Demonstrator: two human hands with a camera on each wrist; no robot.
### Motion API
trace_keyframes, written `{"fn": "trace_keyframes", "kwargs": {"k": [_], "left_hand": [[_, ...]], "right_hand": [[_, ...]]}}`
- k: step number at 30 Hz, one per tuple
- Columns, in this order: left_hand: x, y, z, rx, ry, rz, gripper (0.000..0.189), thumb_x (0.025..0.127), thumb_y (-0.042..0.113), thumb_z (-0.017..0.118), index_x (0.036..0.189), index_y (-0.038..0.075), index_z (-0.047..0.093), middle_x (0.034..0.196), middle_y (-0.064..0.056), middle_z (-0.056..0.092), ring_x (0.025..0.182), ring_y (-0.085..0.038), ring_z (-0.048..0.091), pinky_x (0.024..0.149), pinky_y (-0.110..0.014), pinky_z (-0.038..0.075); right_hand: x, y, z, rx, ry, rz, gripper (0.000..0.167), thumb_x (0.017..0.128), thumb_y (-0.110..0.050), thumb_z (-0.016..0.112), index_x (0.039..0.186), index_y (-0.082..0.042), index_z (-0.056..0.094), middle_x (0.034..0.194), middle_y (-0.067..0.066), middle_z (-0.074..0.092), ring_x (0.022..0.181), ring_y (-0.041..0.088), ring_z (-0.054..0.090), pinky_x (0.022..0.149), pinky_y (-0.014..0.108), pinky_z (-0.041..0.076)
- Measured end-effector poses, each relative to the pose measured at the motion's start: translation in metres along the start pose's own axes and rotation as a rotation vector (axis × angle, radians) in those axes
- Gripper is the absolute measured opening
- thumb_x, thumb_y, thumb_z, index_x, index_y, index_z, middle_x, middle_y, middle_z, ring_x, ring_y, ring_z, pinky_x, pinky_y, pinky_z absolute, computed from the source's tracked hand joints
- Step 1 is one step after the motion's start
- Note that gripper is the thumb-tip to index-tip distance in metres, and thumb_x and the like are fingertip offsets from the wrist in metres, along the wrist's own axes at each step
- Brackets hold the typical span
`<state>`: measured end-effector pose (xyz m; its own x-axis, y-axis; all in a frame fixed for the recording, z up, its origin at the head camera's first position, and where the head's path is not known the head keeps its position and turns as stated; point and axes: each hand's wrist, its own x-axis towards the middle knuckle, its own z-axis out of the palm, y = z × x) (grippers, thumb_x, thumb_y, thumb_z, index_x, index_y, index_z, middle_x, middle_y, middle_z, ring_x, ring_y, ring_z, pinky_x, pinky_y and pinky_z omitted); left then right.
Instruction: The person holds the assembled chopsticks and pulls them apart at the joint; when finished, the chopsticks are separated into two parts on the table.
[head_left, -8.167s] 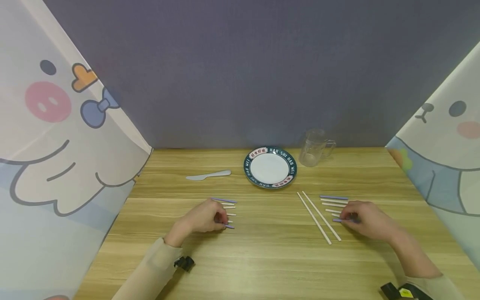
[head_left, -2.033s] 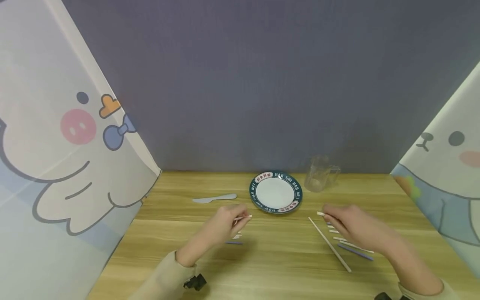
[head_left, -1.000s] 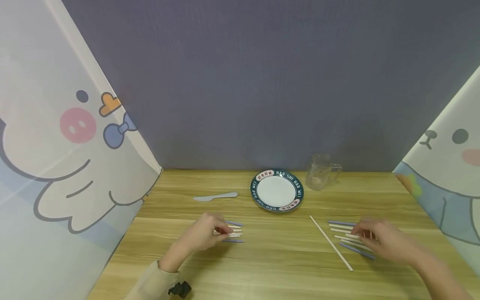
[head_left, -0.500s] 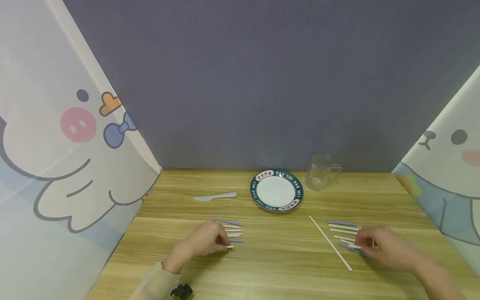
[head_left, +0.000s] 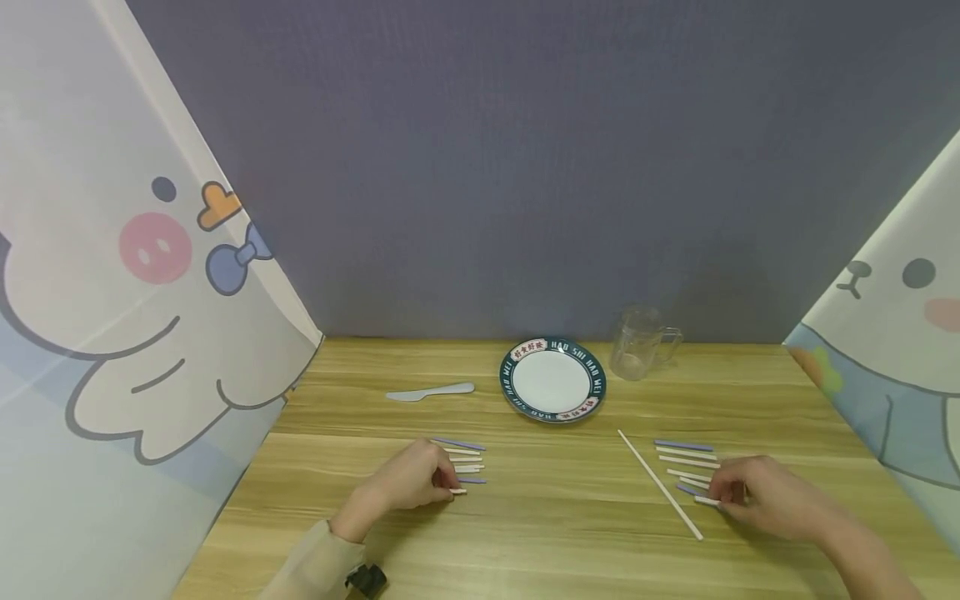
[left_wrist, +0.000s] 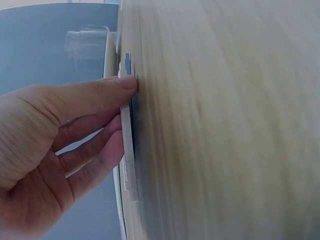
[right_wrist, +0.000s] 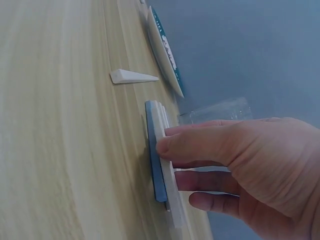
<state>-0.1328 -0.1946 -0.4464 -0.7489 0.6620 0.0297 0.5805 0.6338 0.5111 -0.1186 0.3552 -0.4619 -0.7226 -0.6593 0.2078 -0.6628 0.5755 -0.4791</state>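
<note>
My left hand (head_left: 411, 481) pinches a short white stick (left_wrist: 128, 150) low over the table, at the near side of a row of white and purple sticks (head_left: 468, 461). In the head view just that stick's tip shows past the fingers. On the right, my right hand (head_left: 772, 498) pinches another short white stick (right_wrist: 171, 187) between thumb and fingers. It sits beside a purple stick (right_wrist: 155, 155), at the near side of a second row of white and purple sticks (head_left: 686, 461). The hand hides part of this row. A long white chopstick (head_left: 660, 485) lies slanted between the rows.
A green-rimmed white plate (head_left: 552, 379) sits at the back middle of the wooden table (head_left: 540, 517). Right of it stands a clear glass mug (head_left: 636, 346). A pale table knife (head_left: 430, 392) lies to its left. A dark panel (head_left: 525, 167) rises behind the table.
Two long chopsticks lay in the middle 8.2 seconds ago; one lies there now. Both hands, raised with white sticks two seconds ago, are now down, and the right has shifted slightly nearer.
</note>
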Motion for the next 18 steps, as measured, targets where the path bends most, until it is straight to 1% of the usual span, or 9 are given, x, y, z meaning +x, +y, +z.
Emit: {"fn": "trace_keyframes", "kwargs": {"k": [5,11,14,18], "left_hand": [[0.0005,-0.0043,0.0033,0.006,0.002,0.006,0.012,0.084,0.003,0.088,0.083,0.014,0.082,0.078,0.008,0.074,0.067,0.009,0.055,0.062,-0.012,0.051],[0.001,-0.0069,0.0051,-0.002,0.003,0.006,0.012,0.085,0.004,0.088,0.083,0.014,0.082,0.08,0.008,0.073,0.068,0.01,0.054,0.062,-0.012,0.051],[0.002,-0.0076,0.0046,-0.006,-0.002,0.006,0.012,0.086,0.004,0.088,0.083,0.014,0.082,0.081,0.008,0.072,0.069,0.009,0.054,0.063,-0.013,0.051],[0.0037,-0.0077,0.0031,-0.006,-0.005,0.002,0.011,0.086,0.006,0.088,0.083,0.015,0.082,0.081,0.008,0.071,0.069,0.007,0.055,0.063,-0.013,0.05]], "right_hand": [[-0.0003,-0.0003,0.0009,0.029,-0.019,-0.005,0.031,0.08,0.003,0.087,0.088,-0.023,0.073,0.081,-0.022,0.064,0.071,-0.013,0.052,0.052,0.017,0.045],[0.0007,-0.0024,0.0009,0.001,-0.027,-0.007,0.031,0.079,0.003,0.088,0.087,-0.023,0.073,0.081,-0.024,0.062,0.071,-0.013,0.051,0.053,0.018,0.045],[0.0006,-0.0033,0.0009,-0.003,-0.038,0.007,0.03,0.081,0.001,0.087,0.087,-0.024,0.072,0.08,-0.025,0.061,0.071,-0.013,0.051,0.053,0.018,0.045],[-0.0005,-0.0049,0.0018,0.008,-0.052,0.046,0.028,0.081,0.001,0.086,0.086,-0.022,0.071,0.078,-0.025,0.059,0.069,-0.012,0.049,0.053,0.018,0.044]]}}
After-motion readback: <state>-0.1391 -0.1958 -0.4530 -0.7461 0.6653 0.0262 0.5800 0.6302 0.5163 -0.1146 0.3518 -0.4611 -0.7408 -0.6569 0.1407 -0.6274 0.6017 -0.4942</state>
